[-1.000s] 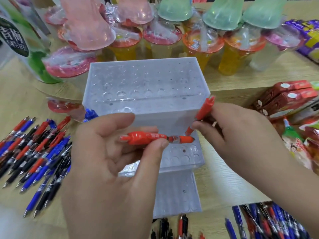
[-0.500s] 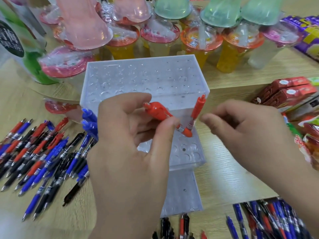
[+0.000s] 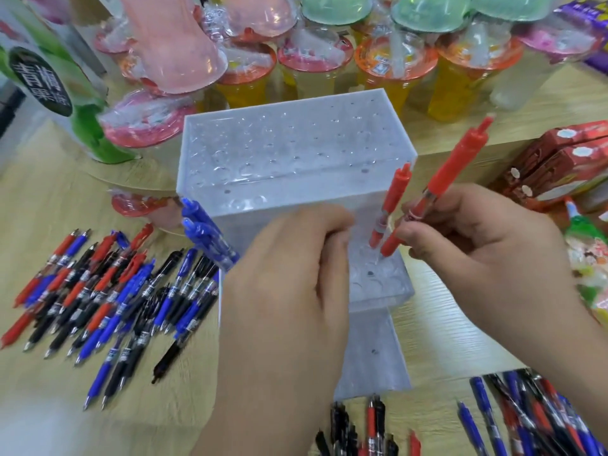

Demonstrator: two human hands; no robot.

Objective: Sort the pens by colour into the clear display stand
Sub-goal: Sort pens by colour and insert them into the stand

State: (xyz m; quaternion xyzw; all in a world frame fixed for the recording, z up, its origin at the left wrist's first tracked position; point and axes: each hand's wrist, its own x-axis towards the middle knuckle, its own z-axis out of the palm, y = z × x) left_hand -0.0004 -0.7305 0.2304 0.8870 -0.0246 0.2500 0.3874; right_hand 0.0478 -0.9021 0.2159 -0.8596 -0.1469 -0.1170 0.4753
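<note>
The clear stepped display stand sits in the middle of the wooden table. One red pen stands upright in a hole at its right side, and a few blue pens stand at its left edge. My right hand pinches a second red pen, tilted, tip down on the lower step just beside the standing one. My left hand hovers in front of the stand with its fingers loosely curled against it; nothing shows in it. Loose red, blue and black pens lie to the left.
More mixed pens lie at the bottom right and the bottom centre. Sealed drink cups crowd behind the stand. Red snack packs lie at the right, and a green bottle stands at the far left.
The red pen that my left hand held has passed to my right hand, which now holds it tip down at the stand. My left hand has let go and dropped lower.
</note>
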